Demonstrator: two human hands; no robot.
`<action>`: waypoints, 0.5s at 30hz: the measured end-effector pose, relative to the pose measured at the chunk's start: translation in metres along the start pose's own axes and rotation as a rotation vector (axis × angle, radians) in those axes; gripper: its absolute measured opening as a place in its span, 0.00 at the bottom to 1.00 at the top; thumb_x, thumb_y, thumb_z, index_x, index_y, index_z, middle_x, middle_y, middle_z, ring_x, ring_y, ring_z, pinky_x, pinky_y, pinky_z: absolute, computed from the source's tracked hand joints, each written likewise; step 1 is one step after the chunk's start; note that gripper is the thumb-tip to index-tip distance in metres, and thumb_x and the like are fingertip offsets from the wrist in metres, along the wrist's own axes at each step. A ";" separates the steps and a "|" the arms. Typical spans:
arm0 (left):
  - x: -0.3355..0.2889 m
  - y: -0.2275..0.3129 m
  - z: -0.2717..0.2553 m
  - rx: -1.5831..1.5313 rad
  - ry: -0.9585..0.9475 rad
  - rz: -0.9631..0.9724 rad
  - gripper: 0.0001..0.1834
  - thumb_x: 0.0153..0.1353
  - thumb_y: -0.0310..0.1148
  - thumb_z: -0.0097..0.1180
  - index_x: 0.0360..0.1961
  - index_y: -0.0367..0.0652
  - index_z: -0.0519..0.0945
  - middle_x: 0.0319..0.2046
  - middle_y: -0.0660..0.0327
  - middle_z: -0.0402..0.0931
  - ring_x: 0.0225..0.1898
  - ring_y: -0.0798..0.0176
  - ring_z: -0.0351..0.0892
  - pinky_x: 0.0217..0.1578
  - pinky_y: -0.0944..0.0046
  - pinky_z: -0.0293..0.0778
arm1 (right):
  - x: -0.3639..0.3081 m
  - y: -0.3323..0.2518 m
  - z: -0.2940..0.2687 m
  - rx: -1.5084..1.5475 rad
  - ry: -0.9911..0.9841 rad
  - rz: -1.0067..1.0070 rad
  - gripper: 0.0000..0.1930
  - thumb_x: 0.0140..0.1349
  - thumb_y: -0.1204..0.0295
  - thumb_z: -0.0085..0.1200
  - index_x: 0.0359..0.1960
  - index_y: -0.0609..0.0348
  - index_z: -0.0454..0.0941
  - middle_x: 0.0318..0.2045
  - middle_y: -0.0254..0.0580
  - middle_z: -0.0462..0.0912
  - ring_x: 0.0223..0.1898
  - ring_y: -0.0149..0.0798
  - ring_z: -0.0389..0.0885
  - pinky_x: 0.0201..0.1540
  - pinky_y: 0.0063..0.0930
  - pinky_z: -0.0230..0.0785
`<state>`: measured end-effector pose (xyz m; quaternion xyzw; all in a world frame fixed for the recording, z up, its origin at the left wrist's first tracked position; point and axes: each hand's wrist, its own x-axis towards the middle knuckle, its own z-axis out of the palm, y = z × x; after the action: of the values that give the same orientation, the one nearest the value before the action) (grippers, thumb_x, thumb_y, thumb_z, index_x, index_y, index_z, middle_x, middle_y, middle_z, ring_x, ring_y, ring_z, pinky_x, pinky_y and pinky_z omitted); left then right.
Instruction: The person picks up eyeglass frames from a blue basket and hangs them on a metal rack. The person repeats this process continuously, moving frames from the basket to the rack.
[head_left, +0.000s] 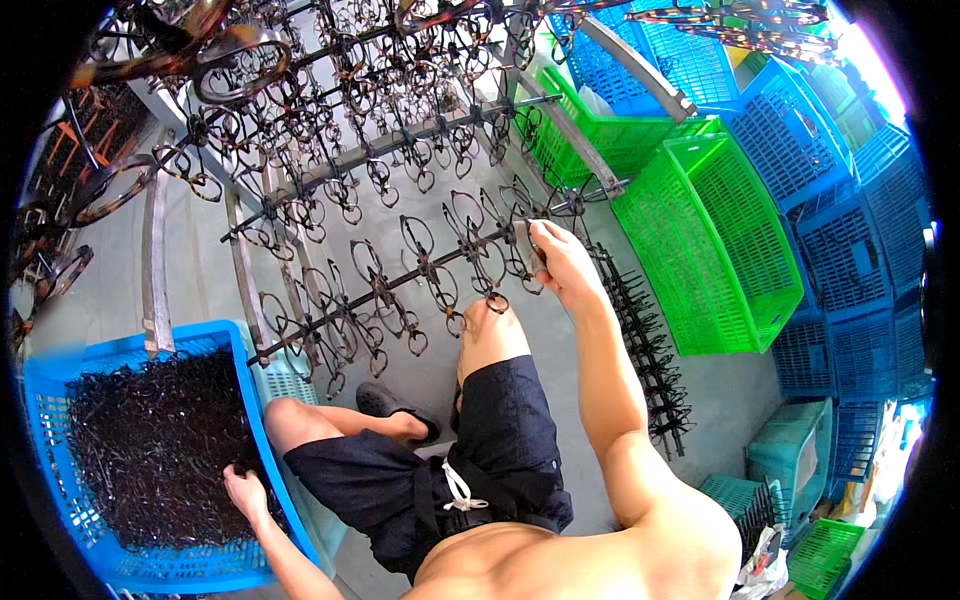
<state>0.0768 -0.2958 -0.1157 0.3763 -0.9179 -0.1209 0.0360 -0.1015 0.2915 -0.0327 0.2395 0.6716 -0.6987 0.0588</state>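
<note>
Item: dark eyeglass frame point(524, 262), hanging at the right end of the nearest rod of the metal rack point(400, 270), just in front of my knees. My right hand point(562, 265) is raised to it, fingers pinched on the frame. My left hand point(245, 492) reaches down into the blue basket point(60, 400) at near left, fingers curled among its contents; whether they actually grip a piece I cannot tell.

Containers: blue basket, filled with a tangled heap of black frames point(150, 450). Green crate point(710, 250) at right, appears empty, tipped toward me. A second green crate point(600, 130) stands farther off, with something pale inside. Stacked blue crates point(850, 250) line the far right; their insides are not visible. Small teal and green baskets point(790, 460) sit at near right, contents unclear.

Hard to read: the rack's upper rows blur into a mass of dangling frames; tortoiseshell frames point(200, 50) at top left are cut off by the rim.

Surface: grey concrete floor point(560, 400); I sit low, one dark shoe point(395, 405) showing.
</note>
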 end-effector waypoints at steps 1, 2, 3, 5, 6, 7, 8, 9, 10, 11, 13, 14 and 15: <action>0.000 0.002 -0.001 -0.021 0.087 -0.004 0.21 0.49 0.25 0.53 0.47 0.34 0.70 0.37 0.45 0.73 0.43 0.46 0.72 0.48 0.53 0.66 | 0.002 -0.002 0.003 -0.012 -0.007 -0.005 0.15 0.65 0.57 0.43 0.42 0.52 0.75 0.16 0.25 0.64 0.11 0.21 0.61 0.12 0.18 0.48; -0.002 0.004 -0.002 -0.096 0.065 -0.024 0.20 0.50 0.26 0.54 0.46 0.33 0.70 0.36 0.46 0.72 0.41 0.48 0.72 0.47 0.54 0.66 | 0.001 -0.004 0.006 -0.001 0.011 0.008 0.15 0.64 0.57 0.44 0.38 0.54 0.76 0.16 0.25 0.63 0.11 0.22 0.60 0.12 0.18 0.47; -0.006 0.010 -0.004 -0.176 0.041 -0.040 0.19 0.51 0.28 0.55 0.45 0.32 0.70 0.35 0.48 0.72 0.39 0.50 0.72 0.45 0.55 0.67 | 0.004 -0.001 0.006 0.033 0.032 -0.014 0.14 0.64 0.58 0.45 0.35 0.54 0.76 0.15 0.24 0.63 0.10 0.21 0.59 0.11 0.17 0.46; -0.006 0.014 0.000 -0.334 -0.038 -0.088 0.19 0.54 0.32 0.56 0.44 0.31 0.70 0.32 0.49 0.71 0.36 0.54 0.71 0.43 0.57 0.67 | 0.014 0.011 0.005 0.101 0.075 -0.057 0.14 0.64 0.59 0.46 0.30 0.54 0.75 0.14 0.23 0.62 0.09 0.19 0.57 0.09 0.15 0.42; -0.007 0.012 0.007 -0.410 -0.088 -0.125 0.19 0.56 0.34 0.56 0.43 0.31 0.70 0.32 0.50 0.71 0.35 0.56 0.71 0.42 0.58 0.67 | 0.014 0.014 0.008 0.111 0.105 -0.077 0.15 0.63 0.59 0.47 0.26 0.55 0.75 0.14 0.23 0.62 0.08 0.20 0.55 0.09 0.15 0.42; -0.008 0.010 0.012 -0.486 -0.139 -0.163 0.20 0.57 0.37 0.56 0.42 0.30 0.70 0.31 0.50 0.71 0.34 0.58 0.70 0.41 0.59 0.67 | 0.017 0.016 0.009 0.144 0.112 -0.082 0.15 0.63 0.58 0.47 0.25 0.56 0.75 0.14 0.23 0.62 0.08 0.20 0.54 0.09 0.15 0.42; -0.008 0.008 0.015 -0.463 -0.157 -0.143 0.19 0.58 0.39 0.55 0.40 0.31 0.71 0.30 0.52 0.72 0.33 0.58 0.70 0.40 0.59 0.67 | 0.021 0.018 0.009 0.176 0.120 -0.087 0.16 0.62 0.58 0.48 0.25 0.56 0.75 0.14 0.23 0.62 0.08 0.20 0.54 0.09 0.15 0.42; -0.006 0.006 0.016 -0.436 -0.177 -0.123 0.19 0.58 0.41 0.54 0.37 0.31 0.71 0.29 0.53 0.73 0.32 0.59 0.70 0.39 0.60 0.67 | 0.025 0.022 0.010 0.210 0.129 -0.087 0.16 0.62 0.57 0.48 0.24 0.56 0.75 0.14 0.23 0.61 0.08 0.20 0.53 0.09 0.15 0.42; -0.005 0.004 0.017 -0.409 -0.197 -0.104 0.20 0.59 0.43 0.53 0.35 0.32 0.72 0.28 0.54 0.73 0.31 0.59 0.70 0.38 0.60 0.67 | 0.029 0.025 0.013 0.223 0.177 -0.081 0.16 0.61 0.57 0.49 0.24 0.55 0.75 0.14 0.23 0.61 0.08 0.20 0.53 0.09 0.15 0.43; -0.003 0.000 0.020 -0.384 -0.216 -0.086 0.21 0.60 0.45 0.52 0.33 0.33 0.73 0.27 0.55 0.74 0.30 0.60 0.70 0.37 0.60 0.67 | 0.029 0.028 0.012 0.197 0.178 -0.095 0.16 0.61 0.56 0.50 0.25 0.55 0.76 0.14 0.23 0.61 0.09 0.20 0.55 0.10 0.15 0.45; -0.006 -0.008 0.020 -0.487 -0.169 -0.064 0.16 0.59 0.42 0.54 0.31 0.36 0.75 0.25 0.60 0.74 0.25 0.68 0.69 0.26 0.67 0.65 | 0.024 0.028 0.018 0.140 0.165 -0.125 0.17 0.60 0.54 0.50 0.27 0.55 0.77 0.13 0.23 0.62 0.11 0.20 0.59 0.11 0.15 0.51; -0.010 0.006 0.011 -0.551 -0.202 -0.095 0.15 0.59 0.41 0.55 0.32 0.38 0.76 0.25 0.61 0.74 0.23 0.70 0.68 0.24 0.69 0.64 | 0.024 0.029 0.019 0.190 0.203 -0.100 0.17 0.59 0.54 0.51 0.30 0.56 0.79 0.14 0.25 0.63 0.12 0.21 0.61 0.11 0.15 0.51; -0.016 0.028 0.001 -0.618 -0.225 -0.130 0.13 0.59 0.40 0.55 0.34 0.39 0.76 0.25 0.62 0.73 0.22 0.72 0.67 0.21 0.71 0.63 | 0.033 0.036 0.009 0.151 0.226 -0.128 0.17 0.59 0.54 0.51 0.32 0.56 0.80 0.15 0.27 0.64 0.12 0.22 0.64 0.12 0.16 0.52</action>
<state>0.0689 -0.2651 -0.1095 0.3898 -0.8099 -0.4365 0.0391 -0.1184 0.2875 -0.0792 0.2767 0.6333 -0.7183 -0.0801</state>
